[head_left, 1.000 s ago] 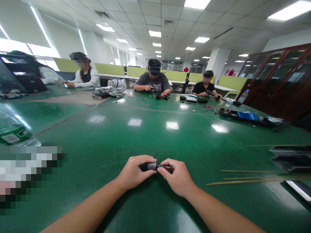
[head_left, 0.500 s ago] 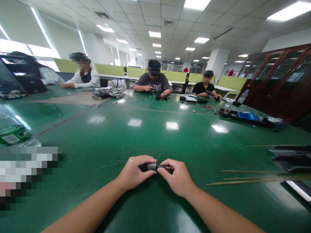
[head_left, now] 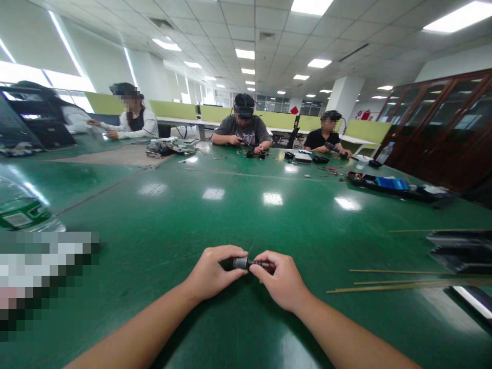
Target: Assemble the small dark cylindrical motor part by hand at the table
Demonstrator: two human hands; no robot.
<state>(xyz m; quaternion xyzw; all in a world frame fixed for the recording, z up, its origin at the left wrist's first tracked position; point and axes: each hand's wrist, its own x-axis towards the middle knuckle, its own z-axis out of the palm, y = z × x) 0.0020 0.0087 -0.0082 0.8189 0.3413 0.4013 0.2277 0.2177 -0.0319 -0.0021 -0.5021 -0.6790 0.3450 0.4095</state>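
Near the front middle of the green table [head_left: 184,215], my left hand [head_left: 210,271] is closed on the wide grey end of a small metal cylindrical part [head_left: 240,263], thumb below and index finger above. My right hand [head_left: 283,279] pinches the thinner, ridged dark shaft [head_left: 262,264] that extends to the right from the cylinder. The shaft and cylinder lie in one line between the two hands. My right fingers partly hide the far end of the shaft.
Thin brown sticks [head_left: 392,282], black pieces [head_left: 461,251] and a black-and-white device [head_left: 472,302] lie right. A plastic bottle [head_left: 28,210] is at left. Across the table, three people sit near tools, a black tray [head_left: 395,187] and a cluttered pile [head_left: 165,147].
My hands and the metal part have barely moved. At the far left, a person's hand has lifted and moved out to the left.
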